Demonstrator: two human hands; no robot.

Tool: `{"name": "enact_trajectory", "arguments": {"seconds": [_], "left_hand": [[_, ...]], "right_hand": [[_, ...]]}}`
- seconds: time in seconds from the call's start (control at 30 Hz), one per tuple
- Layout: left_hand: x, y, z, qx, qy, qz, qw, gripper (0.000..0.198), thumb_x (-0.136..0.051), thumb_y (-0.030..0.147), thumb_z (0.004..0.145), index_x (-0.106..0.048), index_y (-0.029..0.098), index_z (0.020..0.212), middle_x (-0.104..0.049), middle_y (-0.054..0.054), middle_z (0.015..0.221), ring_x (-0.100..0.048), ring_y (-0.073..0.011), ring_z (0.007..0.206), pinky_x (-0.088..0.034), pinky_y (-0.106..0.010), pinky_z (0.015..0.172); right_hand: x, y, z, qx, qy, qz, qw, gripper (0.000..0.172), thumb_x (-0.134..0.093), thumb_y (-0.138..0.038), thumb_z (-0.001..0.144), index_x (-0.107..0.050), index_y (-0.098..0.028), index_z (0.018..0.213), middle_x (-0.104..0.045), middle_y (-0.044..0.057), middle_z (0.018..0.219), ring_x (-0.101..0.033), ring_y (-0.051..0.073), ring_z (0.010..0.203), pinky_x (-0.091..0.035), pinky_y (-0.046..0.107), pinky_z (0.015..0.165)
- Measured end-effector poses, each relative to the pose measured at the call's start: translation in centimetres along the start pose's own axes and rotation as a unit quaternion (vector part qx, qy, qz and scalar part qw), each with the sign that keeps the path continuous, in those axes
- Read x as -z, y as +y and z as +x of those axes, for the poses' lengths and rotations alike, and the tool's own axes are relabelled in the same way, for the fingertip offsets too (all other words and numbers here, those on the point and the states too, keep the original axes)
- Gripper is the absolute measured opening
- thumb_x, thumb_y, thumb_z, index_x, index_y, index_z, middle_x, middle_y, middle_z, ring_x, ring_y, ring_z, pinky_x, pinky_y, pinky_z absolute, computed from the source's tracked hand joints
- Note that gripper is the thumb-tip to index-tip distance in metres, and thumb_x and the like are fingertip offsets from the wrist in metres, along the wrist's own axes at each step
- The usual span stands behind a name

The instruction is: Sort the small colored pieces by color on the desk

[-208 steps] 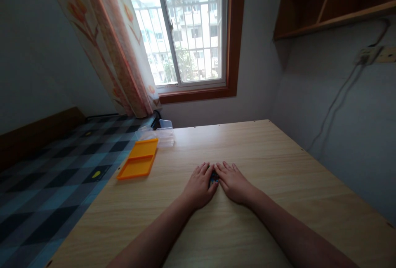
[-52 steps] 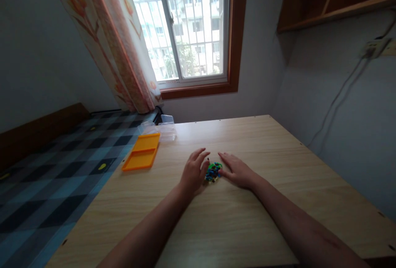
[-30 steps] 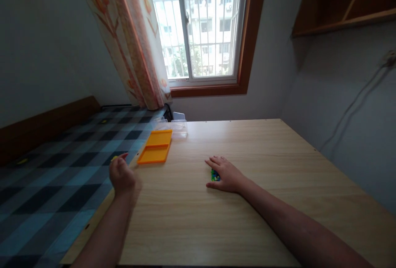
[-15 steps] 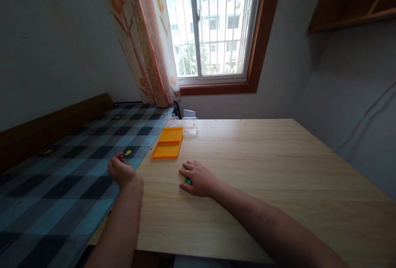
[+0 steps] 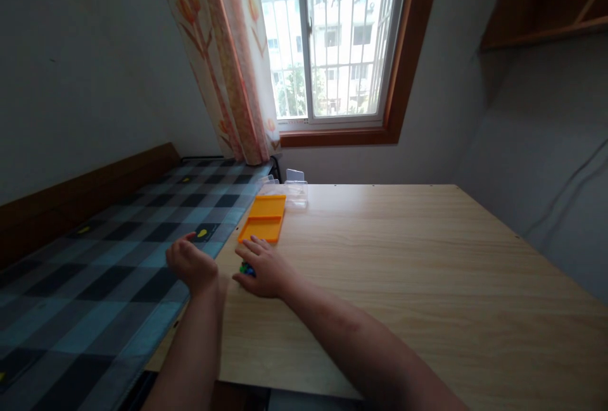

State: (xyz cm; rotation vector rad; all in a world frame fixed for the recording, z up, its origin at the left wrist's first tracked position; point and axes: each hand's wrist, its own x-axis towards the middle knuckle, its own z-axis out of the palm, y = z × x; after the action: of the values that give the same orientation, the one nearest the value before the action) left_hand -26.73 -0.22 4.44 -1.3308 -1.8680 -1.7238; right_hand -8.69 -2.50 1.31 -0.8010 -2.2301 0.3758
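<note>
My right hand (image 5: 265, 266) lies flat on the wooden table (image 5: 403, 252) near its left edge, fingers stretched out. It covers a small pile of blue and green pieces (image 5: 246, 268), of which only a bit shows under the palm. My left hand (image 5: 190, 264) hovers just off the table's left edge, loosely cupped with the fingers apart, a short way from the pile. I see nothing in it. An orange lidded tray (image 5: 263, 218) lies open just beyond my right hand's fingertips.
Clear plastic boxes (image 5: 293, 185) stand behind the orange tray at the table's back left corner. A bed with a blue and black checked cover (image 5: 95, 259) runs along the table's left side. A window and curtain are behind; a grey wall bounds the right.
My right hand has slid the coloured pieces leftward across the table to its left edge. My left hand left the pile and now waits cupped beside that edge. My view turned left.
</note>
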Motion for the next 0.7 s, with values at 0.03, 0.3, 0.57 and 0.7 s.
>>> {"name": "enact_trajectory", "arguments": {"seconds": [0.03, 0.3, 0.57, 0.7], "left_hand": [[0.2, 0.5, -0.3, -0.059, 0.016, 0.012, 0.998, 0.041, -0.022, 0.028, 0.098, -0.059, 0.011, 0.095, -0.06, -0.013, 0.099, -0.053, -0.026, 0.101, -0.038, -0.047, 0.099], [0.9, 10.6, -10.0, -0.464, -0.3, -0.132, 0.823, 0.021, -0.047, 0.019, 0.09, -0.064, 0.02, 0.103, -0.065, -0.011, 0.113, -0.058, -0.024, 0.112, -0.046, -0.04, 0.102], [-5.2, 14.7, -15.9, -0.365, -0.602, 0.016, 0.71, 0.055, -0.047, 0.042, 0.094, -0.049, 0.021, 0.145, -0.042, -0.012, 0.155, -0.036, -0.0299, 0.144, -0.027, -0.049, 0.12], [-10.4, 16.0, -15.6, -0.324, -0.603, 0.103, 0.721, 0.064, -0.039, 0.052, 0.096, -0.039, 0.023, 0.153, -0.028, -0.013, 0.161, -0.024, -0.0312, 0.15, -0.018, -0.053, 0.121]], "right_hand": [[0.9, 0.3, -0.9, -0.013, 0.016, 0.011, 1.0, 0.065, -0.056, -0.052, 0.094, -0.044, -0.018, 0.148, -0.039, 0.012, 0.157, -0.026, 0.03, 0.149, -0.024, 0.046, 0.121], [13.6, 8.4, -14.3, -0.135, -0.038, -0.113, 0.984, 0.071, -0.055, -0.041, 0.093, -0.032, -0.017, 0.155, -0.029, 0.014, 0.161, -0.02, 0.029, 0.151, -0.021, 0.05, 0.122], [22.7, 13.6, -22.0, -0.347, -0.112, -0.225, 0.904, 0.064, -0.034, -0.052, 0.099, -0.036, -0.02, 0.154, -0.026, 0.011, 0.163, -0.019, 0.03, 0.151, -0.012, 0.051, 0.121], [22.8, 14.5, -21.0, -0.389, -0.094, -0.243, 0.884, 0.064, -0.032, -0.055, 0.099, -0.034, -0.024, 0.155, -0.024, 0.011, 0.164, -0.017, 0.031, 0.152, -0.008, 0.053, 0.12]]}}
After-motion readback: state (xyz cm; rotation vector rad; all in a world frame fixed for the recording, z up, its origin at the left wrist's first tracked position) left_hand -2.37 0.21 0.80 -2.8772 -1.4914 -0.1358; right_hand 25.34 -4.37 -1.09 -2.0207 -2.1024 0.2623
